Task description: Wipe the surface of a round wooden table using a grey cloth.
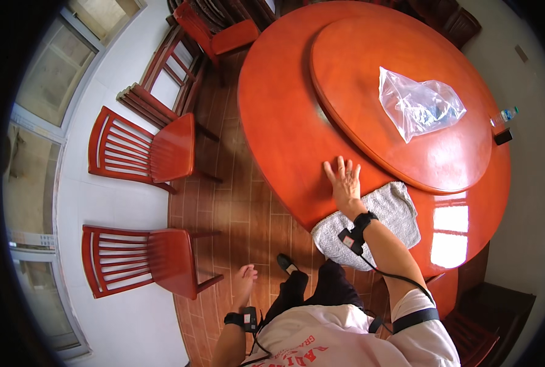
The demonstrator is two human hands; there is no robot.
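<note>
My right hand (346, 183) lies with spread fingers on the bare wood of a round red-brown table (272, 105), holding nothing. Under and beside that wrist a grey cloth towel (392, 208) is spread, part of it hanging over the table's edge. My left hand (246, 277) hangs above the tiled floor, away from the table, its fingers loosely bent and nothing seen in it. On the raised round turntable (346, 59) rests a clear plastic bag (419, 103); what is inside it cannot be made out. Both wrists wear black straps with small devices and cables.
Two red wooden chairs (174, 147) (171, 261) stand along the white wall at the left, another chair (236, 36) at the upper left. Folded wooden furniture (151, 103) leans there. A plastic bottle (504, 116) and a small black box (503, 136) are at the table's right edge.
</note>
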